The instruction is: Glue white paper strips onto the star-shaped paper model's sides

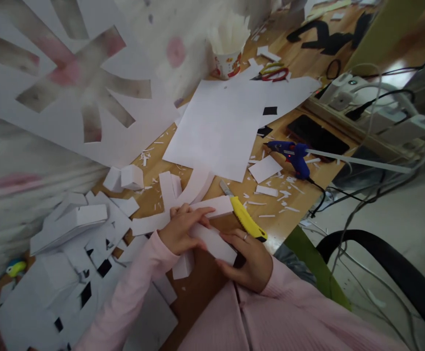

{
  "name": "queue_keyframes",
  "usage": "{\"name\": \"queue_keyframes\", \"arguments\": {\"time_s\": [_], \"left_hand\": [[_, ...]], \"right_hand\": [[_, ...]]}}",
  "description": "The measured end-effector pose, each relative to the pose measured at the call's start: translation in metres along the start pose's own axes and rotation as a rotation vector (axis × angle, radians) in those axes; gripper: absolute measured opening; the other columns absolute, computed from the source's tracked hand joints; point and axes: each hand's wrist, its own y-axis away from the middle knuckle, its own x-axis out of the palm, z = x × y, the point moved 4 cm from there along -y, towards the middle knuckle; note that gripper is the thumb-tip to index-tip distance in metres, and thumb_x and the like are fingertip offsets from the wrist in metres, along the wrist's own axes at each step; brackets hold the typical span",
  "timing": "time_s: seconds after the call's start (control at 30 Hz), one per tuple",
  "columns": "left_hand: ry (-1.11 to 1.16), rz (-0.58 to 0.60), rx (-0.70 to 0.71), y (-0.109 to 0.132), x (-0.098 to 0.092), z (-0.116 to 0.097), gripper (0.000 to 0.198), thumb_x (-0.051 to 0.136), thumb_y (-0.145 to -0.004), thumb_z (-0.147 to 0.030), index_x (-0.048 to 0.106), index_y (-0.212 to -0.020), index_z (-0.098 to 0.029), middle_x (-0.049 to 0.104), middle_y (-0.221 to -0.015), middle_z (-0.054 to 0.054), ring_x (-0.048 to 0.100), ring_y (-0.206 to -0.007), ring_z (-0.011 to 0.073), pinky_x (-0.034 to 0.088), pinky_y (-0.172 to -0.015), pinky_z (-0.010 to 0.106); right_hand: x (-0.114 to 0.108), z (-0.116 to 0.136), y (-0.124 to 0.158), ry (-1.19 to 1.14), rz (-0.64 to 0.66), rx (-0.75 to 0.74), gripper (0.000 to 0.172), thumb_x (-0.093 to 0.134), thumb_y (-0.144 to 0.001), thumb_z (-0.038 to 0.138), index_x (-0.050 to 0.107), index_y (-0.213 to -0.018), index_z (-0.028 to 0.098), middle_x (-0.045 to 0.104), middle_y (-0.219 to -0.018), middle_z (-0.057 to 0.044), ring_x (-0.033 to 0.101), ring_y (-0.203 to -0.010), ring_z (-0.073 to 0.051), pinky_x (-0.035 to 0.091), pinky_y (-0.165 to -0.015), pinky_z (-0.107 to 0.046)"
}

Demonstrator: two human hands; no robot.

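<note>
A white piece with several box-like arms [214, 242], seemingly foam board or card, lies at the front of the table under both hands. My left hand [185, 229] grips it near its centre, the thumb on the near arm and the fingers reaching over to the arm behind. At the other end of that near arm, my right hand [249, 257] is closed around the tip with thumb and fingers. Just beyond my right hand lies a yellow utility knife [247, 219] with its blade out. My palms hide part of the piece.
A blue glue gun [291, 155] with a long glue stick lies right, near a dark phone [316, 136] and a power strip [373, 109]. White sheets [215, 126], pliers [271, 73], a paper cup [228, 53] and scraps lie behind. A cut-out board [131, 141] leans left, above stacked white pieces [84, 222].
</note>
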Motion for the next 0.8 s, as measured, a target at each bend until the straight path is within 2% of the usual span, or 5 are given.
{"name": "queue_keyframes", "arguments": {"time_s": [0.17, 0.33, 0.53, 0.6, 0.8], "left_hand": [[0.072, -0.013, 0.065, -0.003, 0.001, 0.0, 0.073, 0.077, -0.068, -0.047, 0.047, -0.132, -0.029, 0.071, -0.101, 0.002, 0.057, -0.099, 0.0258, 0.027, -0.081, 0.037], [0.1, 0.032, 0.164, -0.009, 0.0, -0.002, 0.069, 0.072, -0.072, -0.05, 0.047, -0.132, -0.027, 0.07, -0.09, 0.001, 0.06, -0.092, 0.0238, 0.028, -0.076, 0.036], [-0.155, 0.129, 0.301, -0.009, -0.002, -0.008, 0.041, 0.073, -0.074, -0.044, 0.063, -0.111, -0.03, 0.063, -0.094, 0.003, 0.056, -0.091, 0.0221, 0.029, -0.075, 0.035], [-0.227, 0.127, 0.302, -0.009, -0.001, -0.008, 0.042, 0.074, -0.071, -0.049, 0.066, -0.108, -0.031, 0.062, -0.095, 0.004, 0.054, -0.092, 0.0233, 0.028, -0.075, 0.036], [-0.205, 0.078, 0.357, -0.009, 0.002, -0.012, 0.035, 0.049, -0.088, -0.055, 0.067, -0.105, -0.03, 0.07, -0.106, 0.002, 0.049, -0.097, 0.0225, 0.026, -0.079, 0.038]], "right_hand": [[-0.001, 0.002, -0.002, 0.055, -0.009, -0.053, 0.039, 0.065, -0.079, 0.029, 0.053, -0.115, 0.017, 0.066, -0.098, -0.012, 0.065, -0.087, -0.023, 0.056, -0.072, -0.035], [0.0, 0.001, -0.003, 0.037, 0.034, -0.025, 0.037, 0.065, -0.08, 0.031, 0.055, -0.113, 0.018, 0.066, -0.098, -0.011, 0.065, -0.087, -0.023, 0.056, -0.074, -0.034], [0.003, -0.002, -0.003, 0.033, 0.016, 0.06, 0.038, 0.071, -0.069, 0.028, 0.058, -0.102, 0.014, 0.064, -0.084, -0.009, 0.064, -0.076, -0.023, 0.053, -0.065, -0.035], [0.004, -0.003, -0.002, 0.003, 0.006, 0.11, 0.038, 0.073, -0.066, 0.026, 0.058, -0.099, 0.014, 0.064, -0.083, -0.008, 0.064, -0.075, -0.023, 0.052, -0.064, -0.034], [0.003, -0.005, 0.002, -0.06, 0.016, 0.154, 0.04, 0.072, -0.069, 0.03, 0.057, -0.104, 0.016, 0.067, -0.088, -0.008, 0.065, -0.077, -0.021, 0.051, -0.065, -0.031]]}}
